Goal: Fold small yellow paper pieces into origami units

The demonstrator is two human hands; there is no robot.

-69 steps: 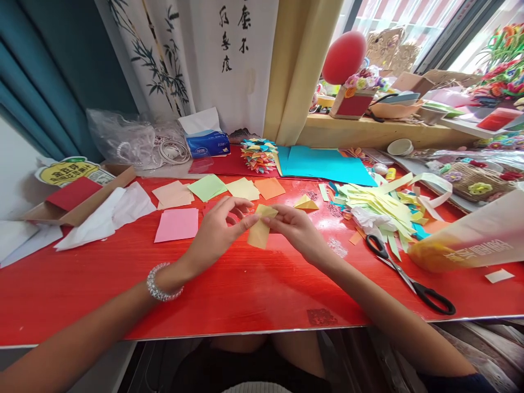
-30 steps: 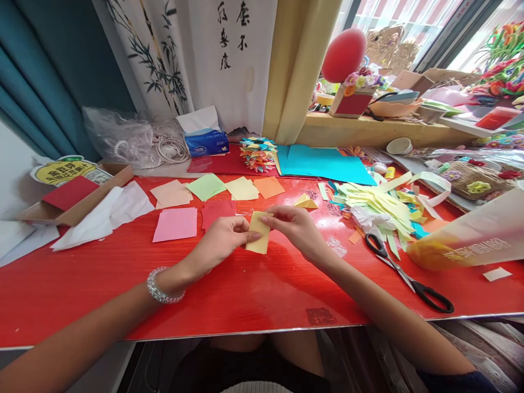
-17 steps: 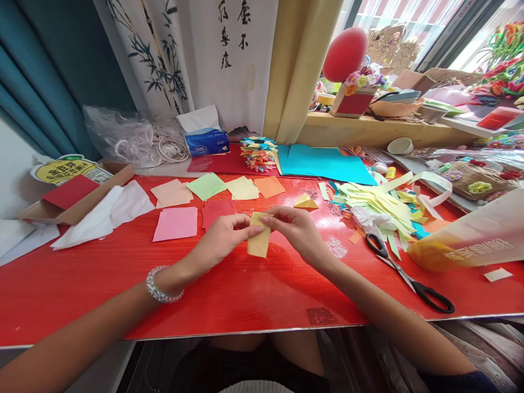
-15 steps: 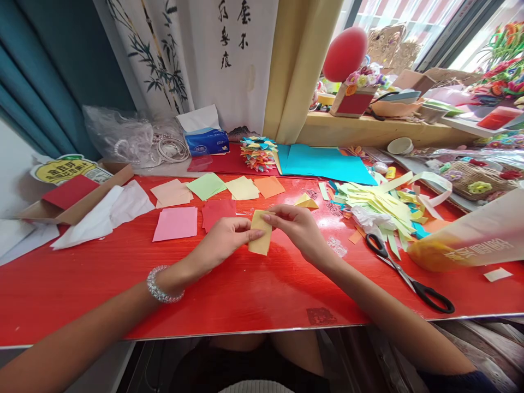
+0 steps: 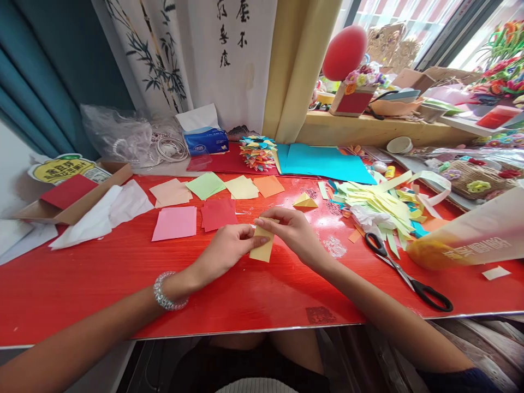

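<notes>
A narrow folded piece of yellow paper (image 5: 262, 252) is held between my two hands, above the red table. My left hand (image 5: 229, 246) pinches its left side, thumb on top. At its upper edge, the fingers of my right hand (image 5: 292, 232) are closed on the paper, hiding part of it. Just beyond lie stacks of paper squares: pink (image 5: 174, 223), red (image 5: 219, 214), peach (image 5: 171, 192), green (image 5: 206, 186), pale yellow (image 5: 242, 187) and orange (image 5: 269, 186). A small folded yellow paper piece (image 5: 305, 201) rests past my right hand.
Black-handled scissors (image 5: 407, 272) lie at the right, beside a heap of paper strips (image 5: 374, 204) and a printed bag (image 5: 466, 232). Behind stand a cluster of folded paper pieces (image 5: 257, 153), blue sheets (image 5: 325, 164) and a tissue pack (image 5: 207, 141). A cardboard box (image 5: 82, 202) sits left.
The yellow paper has come slightly lower and nearer to me. My right-hand fingers have shifted left along its upper edge, while my left hand has moved slightly right and down.
</notes>
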